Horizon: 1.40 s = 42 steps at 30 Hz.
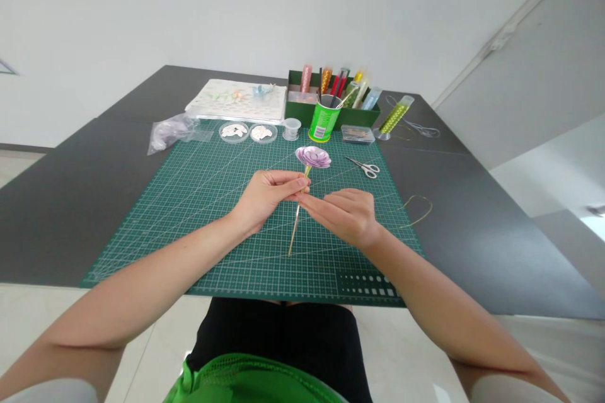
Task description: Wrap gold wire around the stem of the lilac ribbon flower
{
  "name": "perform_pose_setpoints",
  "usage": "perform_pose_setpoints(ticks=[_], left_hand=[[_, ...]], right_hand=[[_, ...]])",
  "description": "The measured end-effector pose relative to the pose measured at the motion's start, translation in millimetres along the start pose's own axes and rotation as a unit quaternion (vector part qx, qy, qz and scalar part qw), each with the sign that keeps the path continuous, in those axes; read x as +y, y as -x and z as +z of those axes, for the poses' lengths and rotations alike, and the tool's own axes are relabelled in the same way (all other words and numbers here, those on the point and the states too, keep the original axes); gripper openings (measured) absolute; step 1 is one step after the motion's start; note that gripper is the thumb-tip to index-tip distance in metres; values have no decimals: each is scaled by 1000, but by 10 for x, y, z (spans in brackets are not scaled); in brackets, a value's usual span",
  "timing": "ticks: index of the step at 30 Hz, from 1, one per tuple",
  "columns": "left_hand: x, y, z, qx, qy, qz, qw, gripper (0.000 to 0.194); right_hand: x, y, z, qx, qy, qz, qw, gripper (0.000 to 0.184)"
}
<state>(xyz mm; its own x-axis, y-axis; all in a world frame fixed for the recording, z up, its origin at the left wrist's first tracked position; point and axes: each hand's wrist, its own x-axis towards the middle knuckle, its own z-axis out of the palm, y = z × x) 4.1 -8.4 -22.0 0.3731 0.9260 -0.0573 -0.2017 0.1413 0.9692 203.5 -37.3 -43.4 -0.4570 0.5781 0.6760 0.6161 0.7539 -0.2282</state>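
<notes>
An artificial flower (313, 157) with layered pale purple petals stands nearly upright over the green cutting mat (189, 201). Its thin gold stem (293, 233) slants down toward me. My left hand (271, 195) pinches the stem just below the bloom between thumb and fingers. Slightly lower, the fingertips of my right hand (345, 213) close on the stem, with the other fingers curled in. Whether a fine thread or wire is also between the right fingertips is too small to tell. White-handled scissors (366, 167) lie on the mat beyond my right hand.
At the back stand a green can (324, 118) of tools and a dark green box (297, 112) with ribbon rolls. Dishes of white pieces (234, 131), a clear plastic bag (171, 132), a white board (227, 101) and a green spool (396, 116) surround the mat. A loose gold wire (428, 204) curls at right.
</notes>
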Motion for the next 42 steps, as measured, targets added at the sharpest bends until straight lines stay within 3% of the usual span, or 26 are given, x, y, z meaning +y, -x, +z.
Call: perform_pose_setpoints(ticks=[3, 6, 9, 12, 15, 17, 30, 37, 42], left_hand=[[-22, 6, 9, 0, -6, 8, 1000, 29], [-44, 6, 8, -4, -4, 15, 1000, 28], [-73, -3, 0, 5, -2, 29, 1000, 28], [-108, -10, -2, 25, -17, 51, 998, 27], [-137, -7, 5, 43, -44, 70, 996, 27], [-148, -2, 11, 50, -54, 82, 994, 26], [-125, -11, -16, 29, -118, 114, 986, 24], [-126, -9, -23, 20, -124, 92, 988, 31], [-143, -7, -7, 20, -93, 83, 992, 32]], right_hand=[[-89, -18, 46, 24, -35, 46, 998, 17], [-234, -49, 110, 78, -114, 154, 978, 18], [-350, -99, 163, 122, -217, 283, 926, 19], [-383, -160, 186, 121, -328, 383, 855, 29], [-355, -204, 179, 109, -407, 433, 797, 37], [-326, -219, 160, 99, -430, 447, 778, 39], [-262, -269, -24, 46, -428, 471, 770, 40], [-254, -228, -19, 55, -389, 444, 805, 44], [-254, -215, -12, 59, -392, 436, 808, 40]])
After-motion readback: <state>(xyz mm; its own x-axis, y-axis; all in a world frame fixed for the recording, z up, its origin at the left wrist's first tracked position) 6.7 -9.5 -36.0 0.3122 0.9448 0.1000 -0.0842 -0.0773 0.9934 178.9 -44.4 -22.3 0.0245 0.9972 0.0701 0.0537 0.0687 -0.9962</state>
